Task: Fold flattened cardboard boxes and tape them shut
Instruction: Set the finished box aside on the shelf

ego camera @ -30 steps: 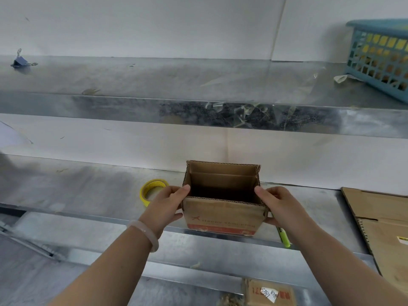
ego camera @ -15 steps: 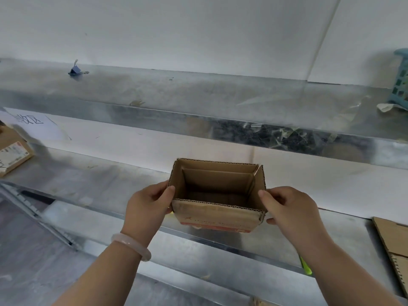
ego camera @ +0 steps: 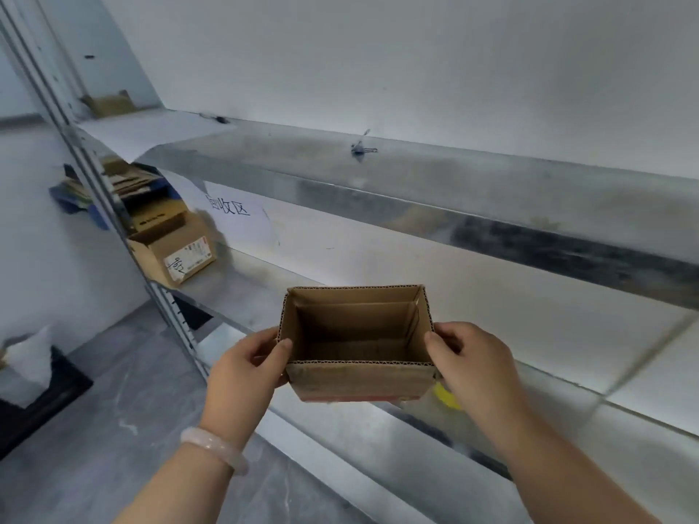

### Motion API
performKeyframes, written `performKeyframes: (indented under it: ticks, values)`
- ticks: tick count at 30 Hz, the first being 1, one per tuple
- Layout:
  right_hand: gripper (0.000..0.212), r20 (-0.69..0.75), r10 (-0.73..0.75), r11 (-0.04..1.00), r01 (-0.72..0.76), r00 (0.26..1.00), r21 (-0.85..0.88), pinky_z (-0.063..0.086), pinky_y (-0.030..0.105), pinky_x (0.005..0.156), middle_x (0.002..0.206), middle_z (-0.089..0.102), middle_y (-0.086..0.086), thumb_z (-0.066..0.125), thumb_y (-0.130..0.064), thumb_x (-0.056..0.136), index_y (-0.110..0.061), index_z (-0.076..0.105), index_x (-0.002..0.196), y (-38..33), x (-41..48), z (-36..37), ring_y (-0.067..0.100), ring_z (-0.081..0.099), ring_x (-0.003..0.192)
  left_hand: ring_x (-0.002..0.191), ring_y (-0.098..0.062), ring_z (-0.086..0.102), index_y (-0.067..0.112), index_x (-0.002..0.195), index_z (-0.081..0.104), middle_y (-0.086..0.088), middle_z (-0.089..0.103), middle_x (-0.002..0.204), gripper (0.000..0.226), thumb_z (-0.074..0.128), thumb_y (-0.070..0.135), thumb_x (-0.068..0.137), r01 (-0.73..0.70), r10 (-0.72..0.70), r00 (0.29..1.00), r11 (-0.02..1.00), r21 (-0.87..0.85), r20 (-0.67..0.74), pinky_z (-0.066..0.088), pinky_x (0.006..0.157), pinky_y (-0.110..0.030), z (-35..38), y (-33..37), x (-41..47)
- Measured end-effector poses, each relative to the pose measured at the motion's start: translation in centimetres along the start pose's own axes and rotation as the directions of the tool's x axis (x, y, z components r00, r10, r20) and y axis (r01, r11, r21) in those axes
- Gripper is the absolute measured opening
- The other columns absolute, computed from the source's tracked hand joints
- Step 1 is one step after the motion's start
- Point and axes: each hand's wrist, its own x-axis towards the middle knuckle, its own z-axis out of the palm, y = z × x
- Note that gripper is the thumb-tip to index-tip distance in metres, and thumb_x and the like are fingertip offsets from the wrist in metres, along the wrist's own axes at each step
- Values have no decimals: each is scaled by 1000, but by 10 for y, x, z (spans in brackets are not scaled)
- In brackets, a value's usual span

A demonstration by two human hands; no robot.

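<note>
Carried left along the metal shelf (ego camera: 242, 293) since 0.5 s ago, your cardboard box (ego camera: 359, 380) hangs in front of it, top open, empty, w/ left hand (ego camera: 246, 368) & right hand (ego camera: 472, 364) gripping its ends.

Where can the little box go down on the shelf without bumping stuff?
The middle shelf is bare between the labelled box on the left and the little box, and again to its right. The top shelf is bare right of the binder clip. The far-left corner is crowded with stacked cardboard.
</note>
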Motion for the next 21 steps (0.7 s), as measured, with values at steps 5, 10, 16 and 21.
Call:
performKeyframes:
  ticks: [5,10,16,21]
  values:
    - [22,71,-42,999,43,997,-19,51,26,73,90,67,-16,51,-40,96,-32,69,108,-62,28,98,5,61,84,78,-9,70,33,102,66,8,72,87,19,64,19,90,44,-42,997,998,32,-70,60,69,-29,-85,-23,52]
    - [19,146,-76,997,79,986,-12,41,19,58,78,65,-14,48,-35,99,-33,66,93,-110,64,162,2,59,74,78,-7,69,35,100,64,9,70,90,20,63,17,91,101,-99,988,995,8,-122,58,66,-24,-136,-44,100]
    - [22,180,-132,989,143,975,-49,39,15,61,88,64,-11,47,-32,101,-27,68,106,-156,130,225,0,55,78,84,-13,70,26,114,62,3,71,95,25,62,16,91,203,-213,963,976,-74,-163,60,71,-33,-161,-72,169]
    - [27,187,-162,984,173,969,-44,48,31,80,98,69,-4,46,-33,100,-23,70,108,-180,198,275,18,61,93,88,-17,70,23,118,61,-1,70,102,27,62,17,92,279,-296,942,953,-119,-159,60,74,-38,-171,-91,233]
